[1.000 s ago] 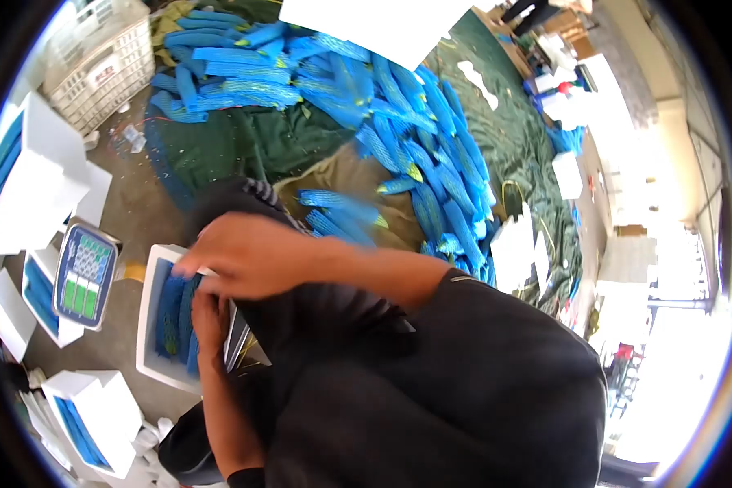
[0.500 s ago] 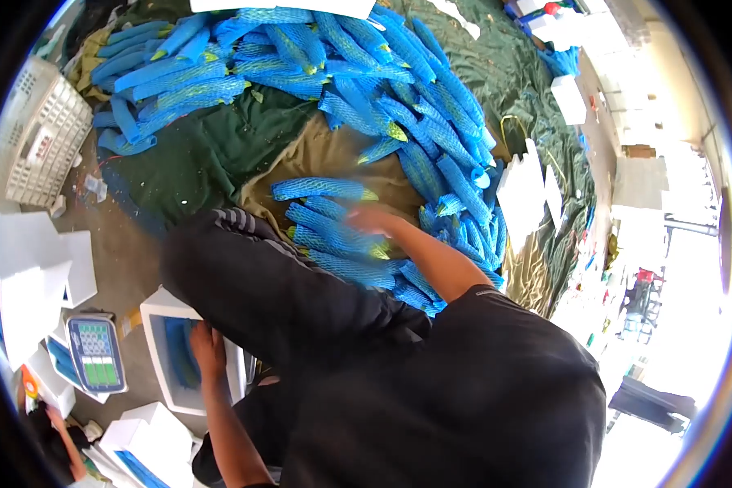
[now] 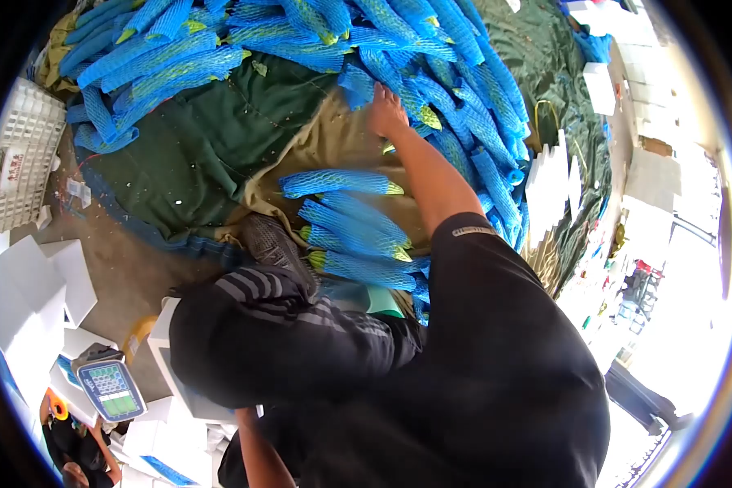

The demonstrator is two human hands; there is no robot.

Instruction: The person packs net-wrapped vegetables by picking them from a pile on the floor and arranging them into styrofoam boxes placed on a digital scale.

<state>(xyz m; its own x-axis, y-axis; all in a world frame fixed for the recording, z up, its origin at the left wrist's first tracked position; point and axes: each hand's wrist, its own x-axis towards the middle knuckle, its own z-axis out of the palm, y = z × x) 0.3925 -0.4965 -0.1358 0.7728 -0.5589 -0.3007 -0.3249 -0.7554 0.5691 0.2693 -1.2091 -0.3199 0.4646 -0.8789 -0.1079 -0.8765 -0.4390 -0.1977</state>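
My right hand (image 3: 389,115) reaches out to the near edge of a large pile of long yellow-green produce in blue net sleeves (image 3: 464,106). Its fingers are stretched out beside one netted piece (image 3: 355,86); whether they touch it I cannot tell. Closer to me, a few more netted pieces (image 3: 337,184) lie side by side on the brown cloth (image 3: 342,146), yellow-green tips showing. Of my left arm only the forearm (image 3: 260,455) shows; the hand is hidden behind my knee, near a white foam box (image 3: 161,335) that my leg mostly covers.
Green tarp (image 3: 195,154) lies under the pile. On the left are a white plastic crate (image 3: 26,159), white foam boxes (image 3: 24,285) and a scale with a keypad (image 3: 111,390). Another person (image 3: 81,447) is at the lower left. White foam pieces (image 3: 545,183) stand right of the pile.
My right hand has moved from the nearby netted pieces forward to the pile's edge. My left hand, seen in the foam box before, is now hidden behind my knee. The view has shifted.
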